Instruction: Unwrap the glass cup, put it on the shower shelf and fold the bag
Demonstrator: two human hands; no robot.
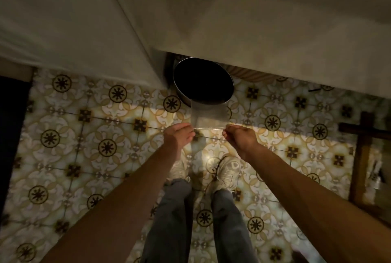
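Observation:
A clear plastic bag (208, 115) is stretched flat between my hands, above the patterned floor. My left hand (177, 137) pinches its left corner and my right hand (241, 139) pinches its right corner. The bag's near edge runs straight between my fingertips, and its far part lies over the rim of a round bin. The bag looks empty. The glass cup and the shower shelf are not in view.
A round metal bin (203, 79) with a dark inside stands on the tiled floor (84, 135), partly under a pale counter (275, 40). A white wall panel (74, 19) is at the left. My shoes and legs are below my hands. A dark wooden frame (362, 157) stands at the right.

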